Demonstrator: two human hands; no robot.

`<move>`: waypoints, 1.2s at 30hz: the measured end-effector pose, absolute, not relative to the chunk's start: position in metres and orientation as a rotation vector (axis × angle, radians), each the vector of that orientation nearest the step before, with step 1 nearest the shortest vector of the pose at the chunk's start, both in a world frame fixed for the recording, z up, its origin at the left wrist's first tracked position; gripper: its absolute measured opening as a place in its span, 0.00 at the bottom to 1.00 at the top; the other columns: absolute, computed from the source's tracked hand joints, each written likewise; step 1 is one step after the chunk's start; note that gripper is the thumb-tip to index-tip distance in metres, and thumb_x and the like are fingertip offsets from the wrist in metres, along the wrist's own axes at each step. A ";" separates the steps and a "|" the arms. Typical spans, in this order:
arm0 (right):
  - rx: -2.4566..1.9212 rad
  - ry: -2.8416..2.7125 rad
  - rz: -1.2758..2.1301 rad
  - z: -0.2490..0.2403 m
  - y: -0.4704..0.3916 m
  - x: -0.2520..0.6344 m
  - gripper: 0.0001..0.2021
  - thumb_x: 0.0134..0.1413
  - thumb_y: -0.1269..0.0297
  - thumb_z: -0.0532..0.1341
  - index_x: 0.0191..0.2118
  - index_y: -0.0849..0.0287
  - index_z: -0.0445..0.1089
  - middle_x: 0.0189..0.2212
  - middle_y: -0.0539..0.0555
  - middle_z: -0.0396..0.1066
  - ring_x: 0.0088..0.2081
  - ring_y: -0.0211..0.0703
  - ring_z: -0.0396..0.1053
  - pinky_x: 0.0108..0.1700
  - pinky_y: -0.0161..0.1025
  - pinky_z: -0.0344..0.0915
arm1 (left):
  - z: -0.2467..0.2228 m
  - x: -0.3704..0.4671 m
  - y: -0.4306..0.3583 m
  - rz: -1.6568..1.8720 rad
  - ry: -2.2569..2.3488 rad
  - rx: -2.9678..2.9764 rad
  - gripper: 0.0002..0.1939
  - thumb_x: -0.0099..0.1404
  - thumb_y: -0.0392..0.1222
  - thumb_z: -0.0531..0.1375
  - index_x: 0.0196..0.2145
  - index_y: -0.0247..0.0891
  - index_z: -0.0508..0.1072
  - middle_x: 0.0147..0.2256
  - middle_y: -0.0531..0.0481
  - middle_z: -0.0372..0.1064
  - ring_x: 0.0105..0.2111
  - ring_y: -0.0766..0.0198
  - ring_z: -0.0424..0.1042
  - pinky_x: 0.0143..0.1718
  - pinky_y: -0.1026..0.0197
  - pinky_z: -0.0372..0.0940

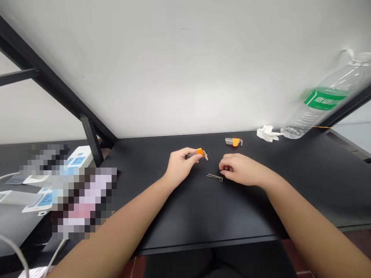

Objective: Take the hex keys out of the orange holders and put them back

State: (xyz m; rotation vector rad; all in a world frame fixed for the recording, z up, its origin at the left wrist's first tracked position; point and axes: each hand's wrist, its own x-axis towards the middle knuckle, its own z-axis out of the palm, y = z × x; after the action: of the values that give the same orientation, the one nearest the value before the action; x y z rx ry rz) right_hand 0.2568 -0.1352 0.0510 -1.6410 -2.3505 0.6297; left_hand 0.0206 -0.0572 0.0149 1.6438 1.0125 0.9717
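My left hand [181,165] is closed on an orange holder [200,152] with several metal hex keys in it, their short bent ends pointing right. My right hand [236,168] is to its right, fingers curled close to the table; whether anything small is between the fingertips cannot be made out. Loose thin hex keys [215,176] lie on the black table just left of and below my right fingertips. Farther back, a second orange holder [236,142] full of hex keys lies on the table, touched by neither hand.
A crumpled white tissue [268,133] and a large clear bottle [321,98] with a green label are at the back right. White power strips [79,157] with cables and a blurred-out object are at the left, beside a black metal frame [91,139]. A pale wall stands behind the table [203,216].
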 end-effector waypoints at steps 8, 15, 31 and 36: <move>-1.676 -2.401 0.706 0.041 -0.134 0.245 0.07 0.57 0.73 0.58 0.30 0.57 0.70 0.33 0.52 0.72 0.35 0.42 0.68 0.35 0.36 0.59 | 0.013 0.019 -0.057 0.943 1.058 1.646 0.15 0.57 0.52 0.71 0.28 0.37 0.77 0.30 0.49 0.78 0.32 0.61 0.76 0.35 0.60 0.68; -1.715 -2.372 0.711 0.039 -0.134 0.246 0.05 0.56 0.71 0.59 0.32 0.57 0.71 0.34 0.52 0.72 0.34 0.41 0.68 0.35 0.36 0.59 | 0.014 0.019 -0.058 0.924 1.073 1.616 0.14 0.56 0.49 0.72 0.28 0.37 0.76 0.32 0.49 0.79 0.33 0.60 0.76 0.35 0.60 0.68; -1.789 -2.246 0.551 0.050 -0.136 0.242 0.07 0.48 0.74 0.58 0.27 0.57 0.60 0.26 0.49 0.67 0.25 0.37 0.61 0.27 0.36 0.52 | 0.011 0.018 -0.051 0.911 0.981 1.571 0.12 0.61 0.49 0.68 0.32 0.37 0.76 0.30 0.49 0.78 0.31 0.62 0.77 0.36 0.60 0.70; -1.470 -1.736 0.912 0.056 -0.135 0.252 0.03 0.53 0.71 0.60 0.34 0.56 0.66 0.27 0.46 0.68 0.28 0.37 0.68 0.32 0.35 0.64 | 0.012 0.018 -0.053 0.882 0.857 1.586 0.11 0.62 0.48 0.68 0.33 0.37 0.75 0.31 0.49 0.77 0.31 0.63 0.76 0.38 0.60 0.71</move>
State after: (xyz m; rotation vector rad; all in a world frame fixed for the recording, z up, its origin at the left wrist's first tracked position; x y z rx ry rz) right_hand 0.2519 -0.1345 0.0564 -1.4703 -1.7364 0.9121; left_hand 0.0177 -0.0526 0.0117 1.5861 0.8567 0.8819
